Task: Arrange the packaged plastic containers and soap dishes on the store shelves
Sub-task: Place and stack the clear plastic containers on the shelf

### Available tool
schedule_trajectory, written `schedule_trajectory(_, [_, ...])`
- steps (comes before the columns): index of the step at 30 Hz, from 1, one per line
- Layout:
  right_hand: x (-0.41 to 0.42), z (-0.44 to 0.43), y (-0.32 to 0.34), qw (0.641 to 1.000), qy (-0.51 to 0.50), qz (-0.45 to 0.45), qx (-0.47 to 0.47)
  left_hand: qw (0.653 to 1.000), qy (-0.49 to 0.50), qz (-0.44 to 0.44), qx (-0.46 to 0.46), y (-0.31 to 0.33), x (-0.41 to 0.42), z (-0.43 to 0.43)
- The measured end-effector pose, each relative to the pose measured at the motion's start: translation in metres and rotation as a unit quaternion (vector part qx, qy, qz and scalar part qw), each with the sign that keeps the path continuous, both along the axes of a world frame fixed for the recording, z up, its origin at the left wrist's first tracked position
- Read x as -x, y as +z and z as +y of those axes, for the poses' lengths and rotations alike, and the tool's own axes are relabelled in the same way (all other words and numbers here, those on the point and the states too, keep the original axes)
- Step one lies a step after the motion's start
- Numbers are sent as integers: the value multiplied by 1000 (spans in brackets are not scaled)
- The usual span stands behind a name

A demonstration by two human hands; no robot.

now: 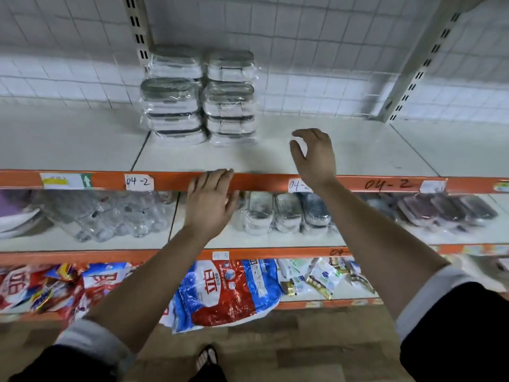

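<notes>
Packaged plastic containers [201, 97], where do they stand? asks the first speaker.

— At the back of the upper shelf [358, 150], says the second, in two stacks just beside each other, close to the white grid wall [316, 59]. Each container is clear with a grey lid and wrapped in film. The left stack stands right by a slotted upright [139, 28].

— And the person's hands?

— The left hand [209, 199] lies on the orange edge strip [170, 181] of that shelf, palm down, with its fingers nearly straight and laid over the strip. It holds nothing. The right hand [314, 158] hangs over the bare shelf board to the right of the stacks, apart from them. Its fingers are loosely curled, thumb and forefinger stand apart, and there is nothing between them.

— What lies below?

— On the middle shelf [248, 239], three wrapped packs [287, 213] with grey tops sit in a row between the two forearms; whether they are soap dishes cannot be told. To the right of them lie dark packs [446, 210], and to the left clear plastic goods [118, 219]. The bottom shelf carries red, white and blue bags [228, 290]. A sandalled foot [208, 357] shows on the wood-pattern floor [303, 354].
</notes>
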State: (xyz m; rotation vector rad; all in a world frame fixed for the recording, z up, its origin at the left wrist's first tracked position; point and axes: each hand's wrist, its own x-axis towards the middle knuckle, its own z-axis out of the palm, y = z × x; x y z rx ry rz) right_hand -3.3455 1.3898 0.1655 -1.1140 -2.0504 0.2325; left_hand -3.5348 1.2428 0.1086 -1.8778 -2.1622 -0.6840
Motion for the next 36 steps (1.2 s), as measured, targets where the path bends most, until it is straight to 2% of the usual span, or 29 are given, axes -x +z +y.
schedule_trajectory(4, [-38,-37,-35,999,-6,28,-29,1000,-15,4,16,-21,-32,-22])
schedule_trajectory(8, [-67,-56,-81,1000,-9,15,-14,997,-40,-15,58,-50,-55,-30])
schedule_trajectory(13, [-83,-60,-144,995,-27,-19,89,990,-62,-24,124,-91,-66,-20])
schedule_trajectory(17, [-82,-57,-196,975,-43,-54,210,980,-77,-33,182,-125,-72,9])
schedule_trajectory(20, [-76,-51,-225,962,-38,-66,261,978,-83,-32,187,-145,-73,34])
schedule_trajectory(24, [-63,-23,-249,964,-17,-85,252,982,-67,-16,174,-166,-68,76])
schedule_trajectory(28, [-52,13,-262,982,-35,-74,169,982,-24,-27,188,-183,-63,112])
schedule_trajectory(31, [-45,32,-272,986,-58,-86,129,988,5,-30,152,-193,-63,126])
schedule_trajectory(36, [-32,51,-288,979,-102,-100,146,991,57,-64,100,-197,-65,138])
